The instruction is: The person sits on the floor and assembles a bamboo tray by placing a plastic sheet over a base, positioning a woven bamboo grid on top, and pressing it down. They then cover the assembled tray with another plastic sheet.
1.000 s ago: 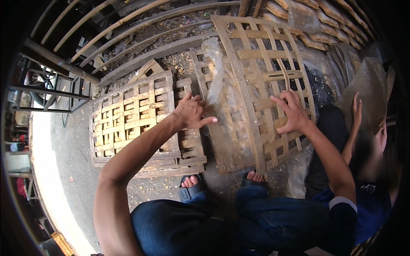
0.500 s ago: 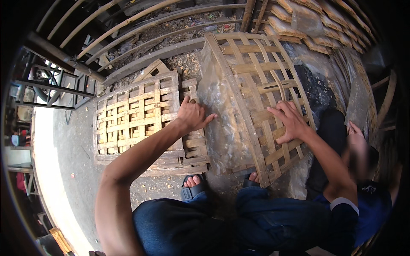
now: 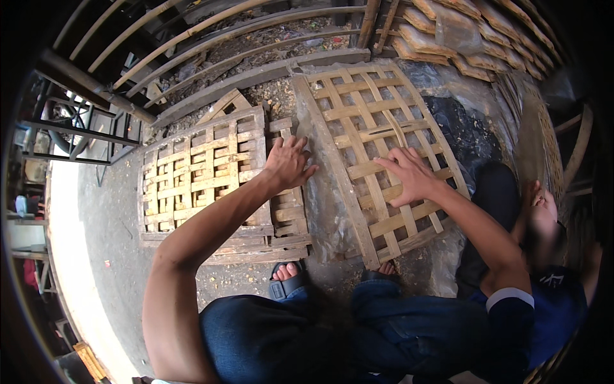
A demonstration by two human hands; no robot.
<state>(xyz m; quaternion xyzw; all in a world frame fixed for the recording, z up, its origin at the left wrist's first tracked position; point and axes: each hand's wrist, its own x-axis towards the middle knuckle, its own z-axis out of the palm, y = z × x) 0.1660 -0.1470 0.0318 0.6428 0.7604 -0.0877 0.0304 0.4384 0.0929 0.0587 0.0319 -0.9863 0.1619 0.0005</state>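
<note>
A woven bamboo lattice panel in a wooden frame lies in front of me on the right. My right hand rests on its slats, fingers and thumb spread. To the left is a stack of similar lattice panels, with paler slats. Over the right edge of that stack is my left hand, its fingers loosely apart and its thumb out, holding nothing; whether it touches the wood I cannot tell. Crumpled clear plastic sheeting shows between the stack and the right panel.
Beyond the panels runs a wooden beam below a bamboo rail fence. Stacked slabs stand at the far right. Close on my right crouches another person, a hand near upright panels. Dark plastic lies beside the lattice.
The right-hand lattice panel has shifted left and settled flatter, my right hand moving left with it. My left hand's fingers have loosened and spread. The other person's hand has moved slightly.
</note>
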